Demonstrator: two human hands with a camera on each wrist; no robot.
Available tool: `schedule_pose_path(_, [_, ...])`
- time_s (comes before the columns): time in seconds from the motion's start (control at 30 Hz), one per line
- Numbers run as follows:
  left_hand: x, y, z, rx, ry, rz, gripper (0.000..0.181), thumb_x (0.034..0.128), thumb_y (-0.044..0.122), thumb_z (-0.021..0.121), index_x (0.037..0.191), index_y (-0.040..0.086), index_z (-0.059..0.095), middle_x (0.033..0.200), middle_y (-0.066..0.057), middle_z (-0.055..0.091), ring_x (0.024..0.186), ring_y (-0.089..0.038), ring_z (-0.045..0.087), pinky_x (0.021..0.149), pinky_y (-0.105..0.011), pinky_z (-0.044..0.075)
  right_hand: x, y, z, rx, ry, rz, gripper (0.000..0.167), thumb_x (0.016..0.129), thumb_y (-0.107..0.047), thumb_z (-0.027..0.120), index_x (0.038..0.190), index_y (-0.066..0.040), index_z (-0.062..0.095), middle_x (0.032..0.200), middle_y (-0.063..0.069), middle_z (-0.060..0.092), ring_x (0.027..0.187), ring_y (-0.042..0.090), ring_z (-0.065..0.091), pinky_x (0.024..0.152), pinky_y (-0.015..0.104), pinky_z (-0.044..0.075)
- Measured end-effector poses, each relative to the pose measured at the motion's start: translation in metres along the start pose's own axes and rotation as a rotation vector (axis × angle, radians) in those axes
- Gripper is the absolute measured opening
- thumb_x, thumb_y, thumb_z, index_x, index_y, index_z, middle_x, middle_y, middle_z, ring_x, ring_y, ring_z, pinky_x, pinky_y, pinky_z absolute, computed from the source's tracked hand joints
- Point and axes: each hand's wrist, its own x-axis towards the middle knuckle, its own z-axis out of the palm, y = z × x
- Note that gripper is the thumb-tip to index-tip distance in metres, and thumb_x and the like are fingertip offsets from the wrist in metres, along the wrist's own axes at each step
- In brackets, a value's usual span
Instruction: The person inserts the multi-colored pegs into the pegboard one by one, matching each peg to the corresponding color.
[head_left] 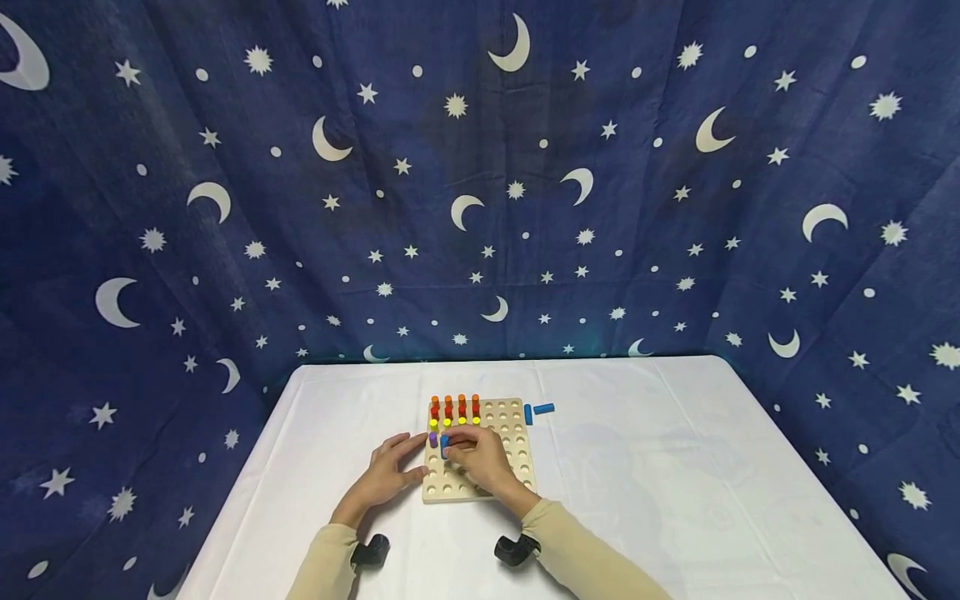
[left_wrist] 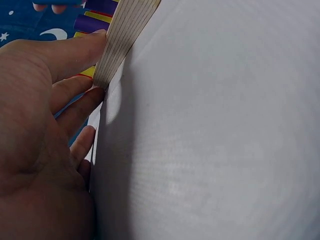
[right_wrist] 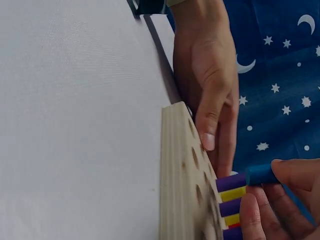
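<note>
A wooden pegboard point(head_left: 522, 457) with rows of round holes lies on the table. Orange pegs point(head_left: 448, 400), red pegs point(head_left: 448, 412) and yellow pegs point(head_left: 433, 425) stand in rows at its far left. A purple peg point(head_left: 432, 439) stands nearer, and the right wrist view shows more purple pegs point(right_wrist: 231, 181). My right hand point(head_left: 483, 458) pinches a blue peg point(right_wrist: 261, 174) between thumb and fingers, over the board's left part beside the purple row. Spread, fairly straight fingers of my left hand point(head_left: 386, 473) touch the board's left edge. The right hand hides several holes in the head view.
Two loose blue pegs, one upright-lying peg point(head_left: 528, 414) and one sideways peg point(head_left: 544, 408), lie by the board's far right corner. White cloth covers the table point(head_left: 637, 483). Behind it hangs a dark blue curtain point(head_left: 420, 208) with moons and stars.
</note>
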Motion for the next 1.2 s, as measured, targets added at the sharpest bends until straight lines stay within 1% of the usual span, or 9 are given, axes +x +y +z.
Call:
schedule_pose_path(0.13, [0.0, 0.0, 0.0, 0.001, 0.006, 0.004, 0.06, 0.0856, 0.034, 0.075, 0.141, 0.024, 0.054, 0.152, -0.019, 0.039, 0.141, -0.046, 0.028, 0.109, -0.071, 0.026, 0.002, 0.003, 0.008, 0.005, 0.011, -0.02, 0.022, 0.083, -0.003, 0.075, 0.105, -0.004, 0.073, 0.093, 0.012, 0.076, 0.083, 0.015, 0.072, 0.072, 0.017, 0.056])
schedule_pose_path(0.23, [0.0, -0.001, 0.0, 0.0, 0.004, 0.001, 0.06, 0.0857, 0.034, 0.075, 0.141, 0.025, 0.054, 0.152, -0.019, 0.039, 0.141, -0.046, 0.028, 0.109, -0.071, 0.026, 0.003, 0.005, 0.013, -0.005, 0.021, -0.012, 0.021, 0.083, -0.003, 0.075, 0.103, -0.005, 0.074, 0.092, 0.01, 0.076, 0.082, 0.014, 0.072, 0.071, 0.016, 0.056])
schedule_pose_path(0.33, [0.001, -0.001, 0.0, -0.002, 0.006, 0.007, 0.06, 0.0859, 0.034, 0.075, 0.141, 0.025, 0.054, 0.153, -0.019, 0.039, 0.141, -0.046, 0.028, 0.109, -0.071, 0.026, 0.005, 0.008, 0.017, -0.015, 0.028, 0.0, 0.021, 0.082, -0.003, 0.076, 0.103, -0.006, 0.074, 0.093, 0.009, 0.076, 0.082, 0.013, 0.072, 0.07, 0.015, 0.056])
schedule_pose_path(0.47, [0.002, -0.002, 0.0, -0.016, 0.008, 0.021, 0.06, 0.0862, 0.033, 0.075, 0.141, 0.025, 0.054, 0.153, -0.019, 0.039, 0.142, -0.047, 0.027, 0.108, -0.071, 0.025, 0.006, 0.01, 0.022, -0.029, 0.032, -0.009, 0.023, 0.081, -0.002, 0.077, 0.104, -0.005, 0.074, 0.092, 0.009, 0.076, 0.08, 0.013, 0.073, 0.068, 0.016, 0.056])
schedule_pose_path(0.63, [0.001, -0.003, -0.001, -0.019, 0.003, 0.017, 0.06, 0.0864, 0.032, 0.075, 0.142, 0.024, 0.054, 0.153, -0.019, 0.038, 0.142, -0.047, 0.025, 0.109, -0.071, 0.025, 0.007, 0.01, 0.027, -0.094, 0.048, -0.016, 0.022, 0.08, -0.003, 0.078, 0.102, -0.008, 0.075, 0.09, 0.006, 0.076, 0.078, 0.009, 0.071, 0.068, 0.016, 0.056])
schedule_pose_path(0.77, [0.001, -0.001, -0.003, -0.019, 0.007, 0.026, 0.06, 0.0861, 0.031, 0.075, 0.141, 0.023, 0.054, 0.153, -0.021, 0.038, 0.142, -0.048, 0.025, 0.109, -0.071, 0.024, 0.009, 0.009, 0.028, -0.125, 0.057, -0.026, 0.022, 0.08, -0.003, 0.078, 0.1, -0.009, 0.075, 0.089, 0.005, 0.077, 0.078, 0.008, 0.07, 0.069, 0.017, 0.056])
schedule_pose_path(0.9, [0.0, 0.0, -0.004, -0.022, 0.009, 0.03, 0.06, 0.0859, 0.029, 0.075, 0.141, 0.022, 0.054, 0.152, -0.021, 0.039, 0.142, -0.047, 0.025, 0.109, -0.071, 0.024, 0.009, 0.008, 0.029, -0.138, 0.048, -0.03, 0.02, 0.08, -0.003, 0.078, 0.099, -0.009, 0.075, 0.089, 0.004, 0.076, 0.078, 0.008, 0.07, 0.07, 0.018, 0.055])
schedule_pose_path(1.03, [0.0, 0.0, -0.004, -0.024, 0.008, 0.033, 0.06, 0.0857, 0.029, 0.075, 0.141, 0.022, 0.054, 0.152, -0.02, 0.04, 0.143, -0.046, 0.025, 0.11, -0.07, 0.023, 0.009, 0.008, 0.029, -0.161, 0.042, -0.022, 0.02, 0.08, -0.004, 0.078, 0.099, -0.01, 0.075, 0.089, 0.004, 0.076, 0.079, 0.009, 0.071, 0.07, 0.018, 0.055])
schedule_pose_path(1.2, [0.0, -0.002, -0.001, -0.033, 0.01, 0.023, 0.06, 0.0851, 0.03, 0.076, 0.141, 0.023, 0.055, 0.152, -0.019, 0.041, 0.142, -0.046, 0.026, 0.11, -0.071, 0.023, 0.007, 0.008, 0.027, -0.153, 0.013, -0.007, 0.022, 0.081, -0.004, 0.078, 0.101, -0.009, 0.075, 0.092, 0.006, 0.076, 0.08, 0.01, 0.072, 0.072, 0.017, 0.056])
